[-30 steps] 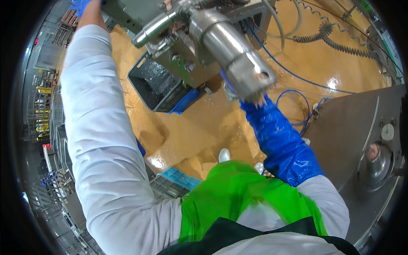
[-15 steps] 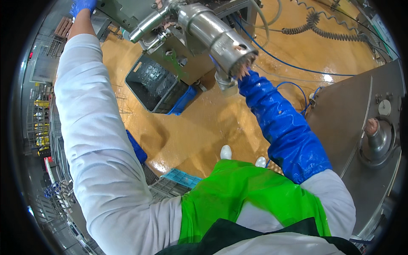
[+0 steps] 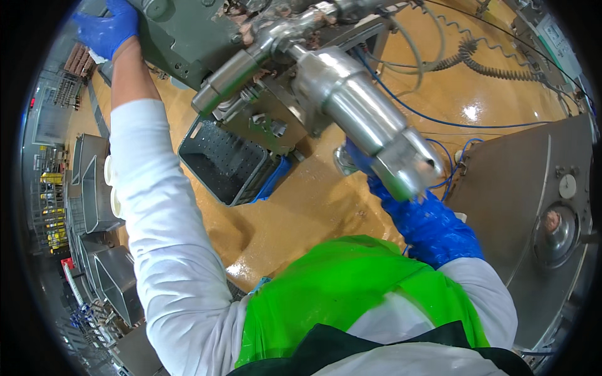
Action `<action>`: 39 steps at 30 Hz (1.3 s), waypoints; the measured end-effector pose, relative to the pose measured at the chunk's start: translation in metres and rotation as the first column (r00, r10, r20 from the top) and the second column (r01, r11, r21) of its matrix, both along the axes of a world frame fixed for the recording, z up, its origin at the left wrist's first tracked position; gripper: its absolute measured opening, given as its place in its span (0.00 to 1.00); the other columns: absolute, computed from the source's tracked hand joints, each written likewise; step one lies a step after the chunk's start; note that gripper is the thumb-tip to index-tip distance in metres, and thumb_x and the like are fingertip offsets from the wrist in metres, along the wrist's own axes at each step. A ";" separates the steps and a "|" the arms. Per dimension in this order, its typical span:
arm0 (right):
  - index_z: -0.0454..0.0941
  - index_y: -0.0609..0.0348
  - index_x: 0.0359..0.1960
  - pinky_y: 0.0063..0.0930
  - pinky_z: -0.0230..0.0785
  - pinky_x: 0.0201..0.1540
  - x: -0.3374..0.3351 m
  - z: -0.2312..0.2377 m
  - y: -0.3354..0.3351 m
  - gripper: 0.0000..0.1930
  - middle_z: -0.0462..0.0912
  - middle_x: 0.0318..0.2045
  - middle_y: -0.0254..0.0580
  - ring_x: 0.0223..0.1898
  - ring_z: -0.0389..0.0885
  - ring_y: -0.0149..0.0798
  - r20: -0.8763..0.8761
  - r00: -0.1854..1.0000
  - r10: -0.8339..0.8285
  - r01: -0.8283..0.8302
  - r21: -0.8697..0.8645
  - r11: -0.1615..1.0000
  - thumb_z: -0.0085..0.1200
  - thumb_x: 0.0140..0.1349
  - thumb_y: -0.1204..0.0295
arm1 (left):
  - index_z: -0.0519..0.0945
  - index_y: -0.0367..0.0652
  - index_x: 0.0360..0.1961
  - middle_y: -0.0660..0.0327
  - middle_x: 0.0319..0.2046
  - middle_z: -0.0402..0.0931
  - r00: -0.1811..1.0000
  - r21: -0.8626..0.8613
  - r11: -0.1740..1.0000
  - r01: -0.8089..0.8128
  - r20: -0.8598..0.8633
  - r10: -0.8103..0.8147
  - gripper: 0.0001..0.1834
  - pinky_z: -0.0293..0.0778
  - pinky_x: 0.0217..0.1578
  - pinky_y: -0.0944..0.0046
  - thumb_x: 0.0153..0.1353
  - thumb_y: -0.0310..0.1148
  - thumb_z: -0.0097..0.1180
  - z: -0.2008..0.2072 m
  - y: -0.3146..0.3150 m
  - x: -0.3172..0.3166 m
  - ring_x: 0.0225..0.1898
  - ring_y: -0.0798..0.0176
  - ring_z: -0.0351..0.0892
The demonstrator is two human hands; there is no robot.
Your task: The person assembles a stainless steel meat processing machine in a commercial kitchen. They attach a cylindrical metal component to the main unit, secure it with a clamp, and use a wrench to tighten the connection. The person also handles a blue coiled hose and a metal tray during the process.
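My left hand (image 3: pixel 111 28), in a blue glove, lies at the left edge of a grey-green machine panel (image 3: pixel 182 37). Its fingers are spread, and I see nothing held in it. A shiny steel cylinder (image 3: pixel 357 94) juts from the machine toward me, its slotted end (image 3: pixel 404 166) blurred. My right arm, in a wet blue sleeve cover (image 3: pixel 433 229), reaches beneath that cylinder. Most of my right hand (image 3: pixel 356 155) is hidden behind the steel, so its fingers do not show. Scraps of pinkish ground meat (image 3: pixel 244 19) cling to the machine top beside a steel pipe (image 3: pixel 229 78).
Below the machine, a dark crate (image 3: pixel 219 163) stands on the wet tan floor (image 3: pixel 295 219). On the right is a steel unit (image 3: pixel 501 207) with meat in its round outlet (image 3: pixel 552 222). Blue hoses (image 3: pixel 451 122) and a coiled cable (image 3: pixel 470 56) run behind. Grey bins (image 3: pixel 100 194) stand left.
The view has shifted, bringing the machine lower. The steel cylinder now sits nearer to me and further right, covering my right hand. My left hand shows more fully.
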State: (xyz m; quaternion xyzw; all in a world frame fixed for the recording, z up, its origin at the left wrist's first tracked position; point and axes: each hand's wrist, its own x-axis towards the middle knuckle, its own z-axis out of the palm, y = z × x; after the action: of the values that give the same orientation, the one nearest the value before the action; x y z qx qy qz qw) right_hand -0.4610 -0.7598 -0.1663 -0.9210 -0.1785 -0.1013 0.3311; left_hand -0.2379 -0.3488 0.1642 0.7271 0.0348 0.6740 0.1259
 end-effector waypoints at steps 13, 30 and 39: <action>0.71 0.66 0.52 0.37 0.68 0.57 -0.010 0.025 -0.014 0.40 0.78 0.45 0.56 0.52 0.77 0.45 -0.030 0.994 0.106 -0.078 0.484 0.871 0.75 0.35 0.63 | 0.42 0.33 0.72 0.34 0.70 0.43 0.743 0.132 0.964 -0.230 -0.617 0.261 0.60 0.31 0.71 0.45 0.56 0.74 0.38 0.066 0.039 -0.048 0.73 0.36 0.36; 0.72 0.61 0.55 0.32 0.74 0.49 0.038 -0.045 0.038 0.16 0.80 0.47 0.41 0.47 0.80 0.37 -0.200 0.690 0.695 0.246 0.969 0.035 0.44 0.68 0.70 | 0.61 0.29 0.65 0.38 0.65 0.60 0.895 0.165 0.945 -0.283 -0.310 0.322 0.50 0.54 0.66 0.48 0.56 0.64 0.48 0.024 0.009 0.027 0.68 0.40 0.56; 0.71 0.63 0.57 0.29 0.74 0.50 0.033 -0.054 0.038 0.20 0.80 0.49 0.42 0.47 0.80 0.34 -0.165 0.748 0.642 0.086 0.985 0.152 0.53 0.66 0.70 | 0.60 0.31 0.66 0.40 0.65 0.60 0.972 0.142 0.968 -0.206 -0.082 0.219 0.52 0.52 0.67 0.46 0.57 0.68 0.43 0.010 0.005 0.033 0.68 0.38 0.55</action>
State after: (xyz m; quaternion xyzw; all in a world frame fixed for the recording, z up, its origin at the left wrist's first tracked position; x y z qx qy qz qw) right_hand -0.4280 -0.7216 -0.2200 -0.4337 -0.1480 0.1547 0.8752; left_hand -0.2050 -0.3439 0.1741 0.7578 0.0739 0.6483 0.0023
